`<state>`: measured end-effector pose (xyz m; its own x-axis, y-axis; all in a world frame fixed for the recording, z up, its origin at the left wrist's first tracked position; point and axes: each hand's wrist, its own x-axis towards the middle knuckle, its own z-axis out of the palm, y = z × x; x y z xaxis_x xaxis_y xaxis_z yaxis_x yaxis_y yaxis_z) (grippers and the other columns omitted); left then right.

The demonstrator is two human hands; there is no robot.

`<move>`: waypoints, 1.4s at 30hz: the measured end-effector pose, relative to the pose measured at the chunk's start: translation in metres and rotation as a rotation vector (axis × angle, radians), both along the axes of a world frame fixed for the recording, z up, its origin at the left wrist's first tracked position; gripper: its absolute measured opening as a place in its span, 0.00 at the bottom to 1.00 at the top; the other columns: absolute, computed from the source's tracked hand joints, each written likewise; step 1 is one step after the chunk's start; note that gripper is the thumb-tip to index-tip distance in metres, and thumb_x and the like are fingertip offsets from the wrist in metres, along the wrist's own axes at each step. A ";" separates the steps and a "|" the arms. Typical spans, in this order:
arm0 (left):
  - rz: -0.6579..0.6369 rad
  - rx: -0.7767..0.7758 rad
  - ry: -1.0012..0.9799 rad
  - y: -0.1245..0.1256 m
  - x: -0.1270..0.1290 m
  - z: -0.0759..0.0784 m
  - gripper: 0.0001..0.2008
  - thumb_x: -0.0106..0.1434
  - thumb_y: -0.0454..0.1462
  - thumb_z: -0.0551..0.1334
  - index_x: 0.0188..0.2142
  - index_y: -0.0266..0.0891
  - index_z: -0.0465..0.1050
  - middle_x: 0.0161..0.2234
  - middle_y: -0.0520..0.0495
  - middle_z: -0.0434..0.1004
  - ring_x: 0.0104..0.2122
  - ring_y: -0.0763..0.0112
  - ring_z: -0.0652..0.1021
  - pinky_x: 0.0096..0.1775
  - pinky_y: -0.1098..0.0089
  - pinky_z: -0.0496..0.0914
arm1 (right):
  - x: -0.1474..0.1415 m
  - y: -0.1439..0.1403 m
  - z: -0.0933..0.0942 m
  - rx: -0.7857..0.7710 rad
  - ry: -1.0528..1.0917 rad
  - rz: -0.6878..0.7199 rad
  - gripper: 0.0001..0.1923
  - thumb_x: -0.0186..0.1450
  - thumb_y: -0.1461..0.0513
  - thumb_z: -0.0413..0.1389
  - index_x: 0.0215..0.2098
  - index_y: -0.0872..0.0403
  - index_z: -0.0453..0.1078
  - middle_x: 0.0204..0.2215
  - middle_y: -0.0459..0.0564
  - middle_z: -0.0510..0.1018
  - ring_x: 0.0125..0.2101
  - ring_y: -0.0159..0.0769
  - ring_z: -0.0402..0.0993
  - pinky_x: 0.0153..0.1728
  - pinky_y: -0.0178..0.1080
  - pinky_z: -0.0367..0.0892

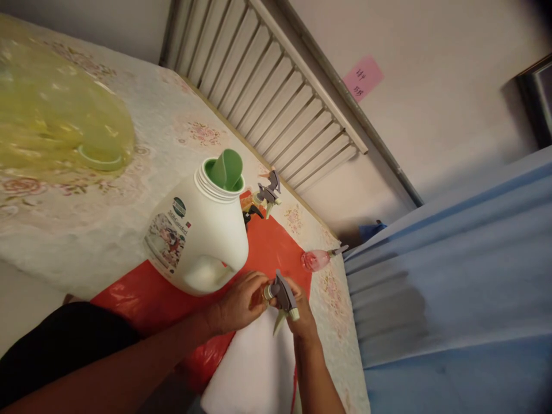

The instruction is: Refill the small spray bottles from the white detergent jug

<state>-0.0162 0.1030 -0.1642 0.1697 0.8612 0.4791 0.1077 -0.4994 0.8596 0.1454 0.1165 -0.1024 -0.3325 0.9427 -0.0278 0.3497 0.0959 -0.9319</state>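
Head view — your left hand (241, 302) and right hand (302, 313) both close on a grey spray head (282, 296), gripped from two sides to steady it over the red sheet (276, 247). White jug (198, 236) — uncapped, green funnel (226, 169) in its mouth, contents hidden.
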 end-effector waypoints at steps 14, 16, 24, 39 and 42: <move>0.005 0.054 0.025 -0.002 -0.004 -0.005 0.16 0.60 0.33 0.58 0.49 0.40 0.66 0.46 0.43 0.72 0.47 0.61 0.70 0.51 0.60 0.66 | -0.052 -0.035 -0.026 0.300 -0.114 -0.685 0.08 0.53 0.63 0.57 0.25 0.51 0.60 0.20 0.38 0.61 0.23 0.30 0.57 0.26 0.32 0.59; 0.028 0.049 0.018 -0.002 -0.002 -0.006 0.13 0.62 0.33 0.57 0.47 0.41 0.67 0.45 0.44 0.72 0.47 0.62 0.71 0.51 0.60 0.66 | -0.060 -0.037 -0.032 0.340 -0.129 -0.799 0.10 0.54 0.64 0.56 0.23 0.50 0.56 0.19 0.37 0.56 0.21 0.30 0.54 0.25 0.32 0.57; 0.045 0.049 0.008 -0.002 -0.002 -0.008 0.15 0.62 0.33 0.58 0.48 0.43 0.68 0.45 0.45 0.72 0.48 0.63 0.70 0.51 0.62 0.66 | -0.045 -0.034 -0.025 0.280 -0.113 -0.529 0.06 0.56 0.61 0.57 0.27 0.52 0.63 0.22 0.39 0.62 0.25 0.31 0.58 0.28 0.33 0.60; 0.009 0.084 0.103 0.005 -0.001 -0.013 0.15 0.60 0.32 0.57 0.47 0.43 0.69 0.47 0.45 0.73 0.49 0.61 0.71 0.52 0.60 0.66 | -0.049 -0.041 -0.025 0.215 -0.073 -0.604 0.06 0.57 0.61 0.59 0.29 0.51 0.65 0.19 0.37 0.58 0.23 0.30 0.57 0.27 0.33 0.60; -0.011 0.052 0.129 0.003 -0.005 -0.010 0.17 0.57 0.32 0.59 0.47 0.44 0.70 0.48 0.47 0.72 0.50 0.60 0.71 0.53 0.60 0.66 | -0.027 -0.043 -0.025 0.205 -0.095 -0.511 0.13 0.58 0.61 0.59 0.43 0.52 0.70 0.21 0.39 0.63 0.25 0.33 0.62 0.30 0.34 0.62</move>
